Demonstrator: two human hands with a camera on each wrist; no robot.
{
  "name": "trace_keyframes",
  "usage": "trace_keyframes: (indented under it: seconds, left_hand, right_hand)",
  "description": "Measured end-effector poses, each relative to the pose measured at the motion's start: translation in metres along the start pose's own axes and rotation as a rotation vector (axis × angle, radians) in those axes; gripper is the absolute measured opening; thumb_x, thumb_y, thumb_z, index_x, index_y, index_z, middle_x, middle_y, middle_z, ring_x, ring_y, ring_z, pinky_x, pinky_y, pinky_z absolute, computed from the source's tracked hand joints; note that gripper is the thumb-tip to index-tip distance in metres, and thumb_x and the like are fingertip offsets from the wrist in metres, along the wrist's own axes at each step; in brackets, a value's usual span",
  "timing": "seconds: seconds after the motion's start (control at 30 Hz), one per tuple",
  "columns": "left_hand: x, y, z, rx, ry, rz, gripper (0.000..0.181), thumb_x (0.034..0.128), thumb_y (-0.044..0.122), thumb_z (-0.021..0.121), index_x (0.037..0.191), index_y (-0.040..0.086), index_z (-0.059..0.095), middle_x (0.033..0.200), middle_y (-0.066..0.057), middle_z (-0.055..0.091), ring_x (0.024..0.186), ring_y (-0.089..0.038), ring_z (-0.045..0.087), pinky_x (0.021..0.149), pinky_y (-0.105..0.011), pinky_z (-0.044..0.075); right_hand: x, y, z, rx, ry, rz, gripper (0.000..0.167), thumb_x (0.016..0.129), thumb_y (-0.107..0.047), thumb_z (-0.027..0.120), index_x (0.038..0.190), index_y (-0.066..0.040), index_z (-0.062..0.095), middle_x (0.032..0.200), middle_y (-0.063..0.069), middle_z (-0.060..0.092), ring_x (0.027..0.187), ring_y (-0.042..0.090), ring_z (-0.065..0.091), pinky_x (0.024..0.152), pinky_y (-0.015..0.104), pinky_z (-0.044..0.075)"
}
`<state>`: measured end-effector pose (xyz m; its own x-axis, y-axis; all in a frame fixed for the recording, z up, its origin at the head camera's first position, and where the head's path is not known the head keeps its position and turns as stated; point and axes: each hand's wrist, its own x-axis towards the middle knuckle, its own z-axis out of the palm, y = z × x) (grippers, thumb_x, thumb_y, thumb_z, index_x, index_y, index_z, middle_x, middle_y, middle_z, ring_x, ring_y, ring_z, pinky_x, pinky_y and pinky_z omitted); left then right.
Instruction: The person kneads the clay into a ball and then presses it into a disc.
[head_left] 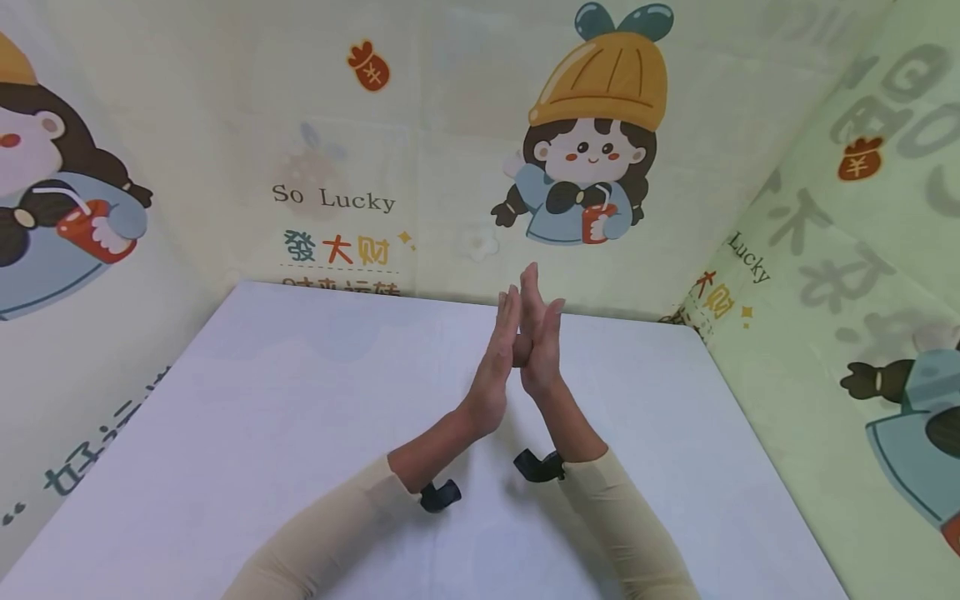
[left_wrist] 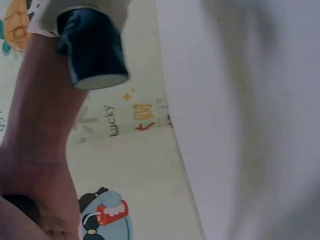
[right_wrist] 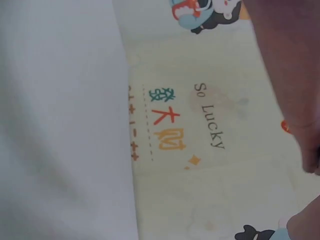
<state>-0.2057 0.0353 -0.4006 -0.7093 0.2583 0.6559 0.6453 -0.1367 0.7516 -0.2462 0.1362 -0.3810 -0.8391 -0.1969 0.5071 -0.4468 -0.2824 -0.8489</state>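
- Brown lump point(head_left: 521, 351): matte, lies between the facing palms, above the smooth white tabletop point(head_left: 300, 400).
- Left hand point(head_left: 492, 373), right hand point(head_left: 542, 346): fingers straight; palms press the lump from both sides.
- Orientation: visible portion stands upright, parallel to the palms; true long axis cannot be determined.
- Left wrist view: exposes the pale rim of the right arm's dark cylindrical wrist piece point(left_wrist: 97, 52), hidden in the head view.

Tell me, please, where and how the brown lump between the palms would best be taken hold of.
The lump is probably best pinched by its top and bottom edges, coming from the person's side: the left hand and right hand cover its left and right, while its near side shows bare between them. Its full shape is hidden.
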Motion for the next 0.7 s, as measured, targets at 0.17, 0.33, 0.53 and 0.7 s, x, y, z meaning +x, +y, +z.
trace_keyframes:
  seconds: [0.17, 0.33, 0.53, 0.7]
  left_hand:
    - [0.002, 0.005, 0.000, 0.009, 0.068, 0.028, 0.080, 0.1094, 0.061, 0.012, 0.169, 0.008, 0.001, 0.176, 0.002, -0.005, 0.160, -0.019, -0.013, 0.124, -0.053, -0.011]
    - [0.008, 0.006, -0.004, 0.053, 0.129, 0.035, 0.085, 0.1080, 0.064, 0.013, 0.168, 0.006, 0.000, 0.177, -0.002, -0.006, 0.160, -0.019, -0.013, 0.124, -0.053, -0.011]
    - [0.019, 0.005, -0.012, 0.062, 0.182, 0.033, 0.084, 0.1083, 0.063, 0.016, 0.168, 0.006, -0.001, 0.177, 0.000, -0.006, 0.160, -0.015, -0.011, 0.125, -0.047, -0.009]
    - [0.025, 0.001, -0.019, 0.034, 0.225, 0.008, 0.086, 0.1075, 0.065, 0.017, 0.169, 0.008, 0.001, 0.177, 0.000, -0.004, 0.160, -0.012, -0.010, 0.125, -0.048, -0.009]
  right_hand:
    - [-0.004, 0.008, 0.005, 0.065, -0.036, 0.032, 0.103, 0.100, -0.081, 0.018, 0.168, -0.007, -0.003, 0.176, -0.001, 0.001, 0.160, 0.015, 0.004, 0.127, 0.045, 0.004]
    - [-0.011, 0.016, 0.014, 0.076, -0.044, 0.033, 0.092, 0.105, -0.072, 0.012, 0.169, -0.007, 0.004, 0.176, 0.000, 0.009, 0.160, 0.015, 0.007, 0.127, 0.047, 0.005]
    - [-0.019, 0.024, 0.025, 0.119, -0.057, 0.033, 0.096, 0.104, -0.076, 0.017, 0.169, -0.007, 0.002, 0.176, 0.000, 0.005, 0.160, 0.015, 0.003, 0.127, 0.050, 0.002]
    - [-0.025, 0.029, 0.029, 0.069, -0.049, 0.036, 0.102, 0.101, -0.079, 0.021, 0.167, -0.003, 0.004, 0.176, 0.005, 0.007, 0.161, 0.018, 0.001, 0.126, 0.052, 0.002]
